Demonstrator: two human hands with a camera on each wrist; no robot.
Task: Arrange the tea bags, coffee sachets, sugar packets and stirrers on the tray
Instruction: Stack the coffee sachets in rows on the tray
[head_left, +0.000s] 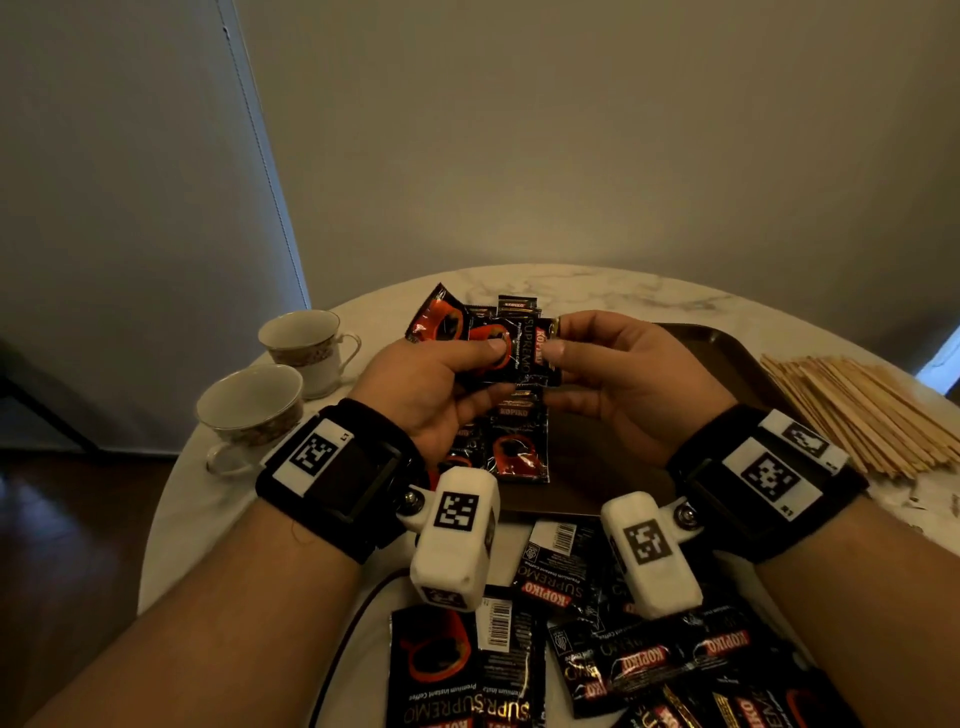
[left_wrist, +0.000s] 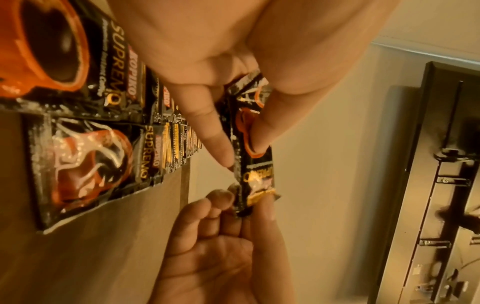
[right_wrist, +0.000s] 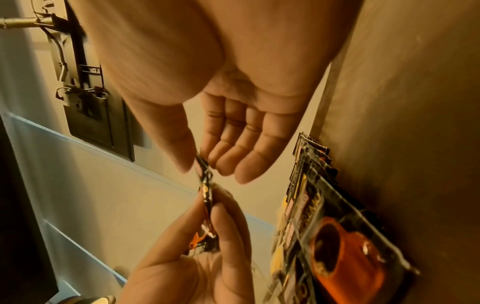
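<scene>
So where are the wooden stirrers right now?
In the head view the stirrers lie heaped on the table's right side, just past the tray's right edge.

Both forearms are extended forward with palms turned inward, as a coffee sachet (head_left: 511, 349) is pinched between thumb and fingers of the left hand (head_left: 441, 382) and the right hand (head_left: 618, 379) above the table.
</scene>
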